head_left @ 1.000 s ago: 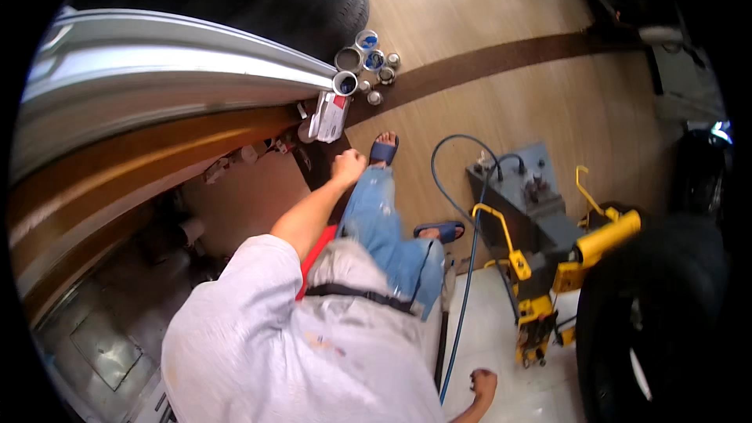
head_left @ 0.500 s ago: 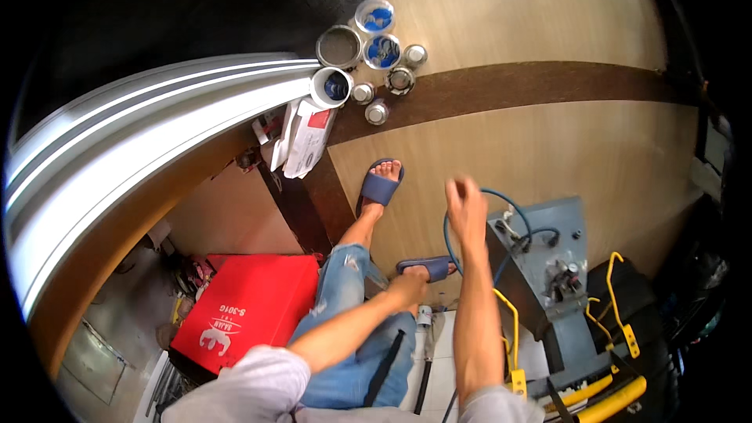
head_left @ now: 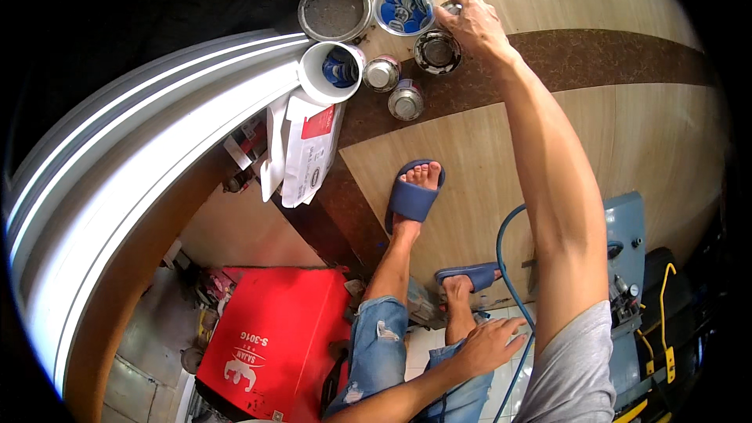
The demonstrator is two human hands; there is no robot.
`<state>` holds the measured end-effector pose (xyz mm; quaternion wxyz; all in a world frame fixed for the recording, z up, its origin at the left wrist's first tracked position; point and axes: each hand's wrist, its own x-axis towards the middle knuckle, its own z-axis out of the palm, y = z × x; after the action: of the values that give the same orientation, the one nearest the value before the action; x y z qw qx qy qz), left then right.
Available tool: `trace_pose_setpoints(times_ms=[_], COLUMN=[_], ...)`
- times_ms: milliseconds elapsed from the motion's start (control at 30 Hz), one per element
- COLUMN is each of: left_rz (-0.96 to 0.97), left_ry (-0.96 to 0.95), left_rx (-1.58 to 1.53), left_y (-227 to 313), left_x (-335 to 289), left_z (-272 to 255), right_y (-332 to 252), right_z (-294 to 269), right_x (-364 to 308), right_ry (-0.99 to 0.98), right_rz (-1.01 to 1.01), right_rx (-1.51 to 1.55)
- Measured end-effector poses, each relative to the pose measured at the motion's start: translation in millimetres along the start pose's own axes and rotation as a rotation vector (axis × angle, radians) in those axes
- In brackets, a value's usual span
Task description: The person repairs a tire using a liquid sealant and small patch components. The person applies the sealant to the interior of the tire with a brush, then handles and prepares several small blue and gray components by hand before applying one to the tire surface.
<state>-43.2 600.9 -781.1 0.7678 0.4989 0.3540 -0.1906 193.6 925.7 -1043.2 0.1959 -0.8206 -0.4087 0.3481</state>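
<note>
Person here's got a short grey sleeve, creased cotton-type fabric; cropped blue denim w/ pale frayed rips, approx. knee-length; navy open-toe slides, one wide plain strap ea.

Left of the right fingers, glare whitens the rail; darkness lies beyond it. Straight edges bow.

The right hand curls over a small can, its grip partly hidden, just beside 2 clear tubs of blue discs. The left hand, loosely extended, is near the jeans.
</note>
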Motion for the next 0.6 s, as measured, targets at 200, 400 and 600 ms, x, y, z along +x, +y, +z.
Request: trace_pose_setpoints(times_ms=[200,400,600], left_rz=[-0.065,-0.118,-0.194], left_ry=[0.022,0.130,0.083], left_rx=[-0.079,-0.125,-0.099], left_y=[4,1,-2], left_x=[7,11,8], left_z=[3,7,11], right_y=[7,41,58], right_z=[-15,-28,1], right_x=[-5,-42,-80], right_ry=[0.093,0.149,0.412], right_rz=[0.092,0.127,0.052], right_rx=[0.055,-0.110,-0.175])
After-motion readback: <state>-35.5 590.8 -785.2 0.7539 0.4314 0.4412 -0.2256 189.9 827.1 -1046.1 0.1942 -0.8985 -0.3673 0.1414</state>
